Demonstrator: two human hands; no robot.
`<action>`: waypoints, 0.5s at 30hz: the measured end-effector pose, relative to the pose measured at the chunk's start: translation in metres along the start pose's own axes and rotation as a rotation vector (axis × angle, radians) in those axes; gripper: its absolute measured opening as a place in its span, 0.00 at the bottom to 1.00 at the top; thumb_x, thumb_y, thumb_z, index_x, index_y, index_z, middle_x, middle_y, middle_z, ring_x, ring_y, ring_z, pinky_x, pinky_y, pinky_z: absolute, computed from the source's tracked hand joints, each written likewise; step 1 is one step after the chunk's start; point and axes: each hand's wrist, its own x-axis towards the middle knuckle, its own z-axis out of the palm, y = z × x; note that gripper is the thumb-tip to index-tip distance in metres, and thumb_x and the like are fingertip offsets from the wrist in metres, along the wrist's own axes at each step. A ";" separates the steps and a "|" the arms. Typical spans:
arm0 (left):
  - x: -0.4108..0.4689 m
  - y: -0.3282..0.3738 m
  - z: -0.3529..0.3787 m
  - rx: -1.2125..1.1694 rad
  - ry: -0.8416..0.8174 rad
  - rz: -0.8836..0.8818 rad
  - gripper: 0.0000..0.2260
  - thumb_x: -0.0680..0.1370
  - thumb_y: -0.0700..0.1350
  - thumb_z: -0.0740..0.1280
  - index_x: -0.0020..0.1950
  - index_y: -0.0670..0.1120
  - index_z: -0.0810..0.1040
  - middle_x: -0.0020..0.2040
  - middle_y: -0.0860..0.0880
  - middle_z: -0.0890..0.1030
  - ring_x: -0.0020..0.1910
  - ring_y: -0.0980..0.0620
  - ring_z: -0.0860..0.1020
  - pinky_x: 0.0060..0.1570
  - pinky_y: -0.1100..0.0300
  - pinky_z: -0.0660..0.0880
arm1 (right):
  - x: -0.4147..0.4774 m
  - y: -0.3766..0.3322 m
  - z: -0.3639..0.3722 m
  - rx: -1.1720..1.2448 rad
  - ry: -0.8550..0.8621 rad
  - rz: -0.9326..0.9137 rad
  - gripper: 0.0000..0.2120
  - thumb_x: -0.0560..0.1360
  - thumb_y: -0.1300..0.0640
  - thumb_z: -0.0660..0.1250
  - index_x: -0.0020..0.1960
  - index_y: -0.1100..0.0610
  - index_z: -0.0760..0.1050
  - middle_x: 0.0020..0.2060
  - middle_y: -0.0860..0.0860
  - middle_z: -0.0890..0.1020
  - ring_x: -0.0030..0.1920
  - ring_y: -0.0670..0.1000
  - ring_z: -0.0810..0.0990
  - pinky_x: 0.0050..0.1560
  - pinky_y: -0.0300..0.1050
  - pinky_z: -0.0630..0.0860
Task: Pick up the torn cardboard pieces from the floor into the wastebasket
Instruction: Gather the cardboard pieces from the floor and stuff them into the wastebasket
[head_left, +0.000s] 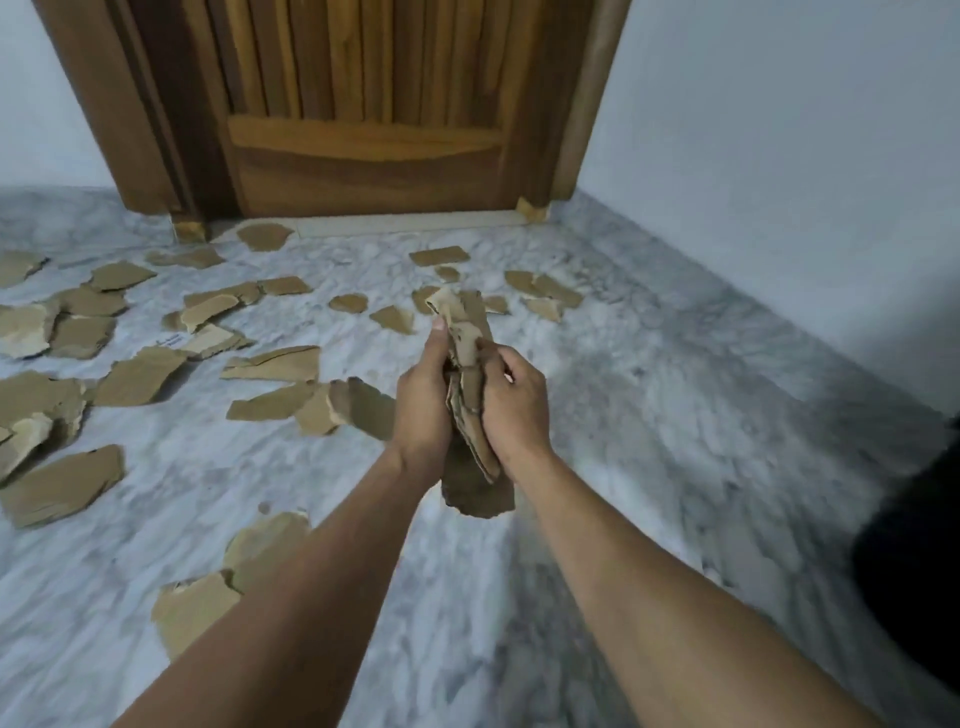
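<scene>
A stack of torn brown cardboard pieces (470, 343) stands on edge between my hands, above the floor. My left hand (422, 400) presses it from the left, thumb up along the top piece. From the right, my right hand (514, 400) clamps the same stack. Several more torn cardboard pieces (140, 376) lie scattered over the marble floor (649, 415), mostly to the left and ahead near the door. A dark object (919, 561) at the right edge is partly cut off; I cannot tell whether it is the wastebasket.
A wooden door (363, 104) with its frame stands straight ahead. A pale wall (779, 156) runs along the right side. Cardboard pieces (192, 608) also lie close under my left forearm.
</scene>
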 end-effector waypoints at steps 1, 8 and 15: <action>-0.002 0.002 0.024 -0.014 -0.037 -0.013 0.29 0.80 0.66 0.59 0.59 0.44 0.85 0.57 0.40 0.85 0.59 0.43 0.83 0.68 0.42 0.73 | 0.002 -0.008 -0.025 -0.006 0.047 -0.018 0.14 0.80 0.46 0.59 0.48 0.48 0.82 0.43 0.47 0.85 0.46 0.51 0.84 0.52 0.57 0.80; -0.036 0.019 0.193 -0.171 -0.325 -0.093 0.26 0.85 0.60 0.54 0.60 0.42 0.82 0.52 0.44 0.86 0.55 0.48 0.84 0.56 0.55 0.80 | 0.004 -0.048 -0.192 -0.063 0.382 -0.100 0.12 0.81 0.49 0.60 0.53 0.46 0.83 0.49 0.43 0.86 0.51 0.46 0.83 0.56 0.49 0.79; -0.087 0.011 0.369 -0.291 -0.589 -0.220 0.26 0.85 0.58 0.55 0.67 0.39 0.79 0.52 0.43 0.84 0.55 0.46 0.82 0.59 0.54 0.78 | -0.010 -0.075 -0.366 -0.128 0.703 -0.153 0.14 0.81 0.46 0.60 0.56 0.48 0.83 0.50 0.45 0.86 0.52 0.48 0.83 0.58 0.52 0.79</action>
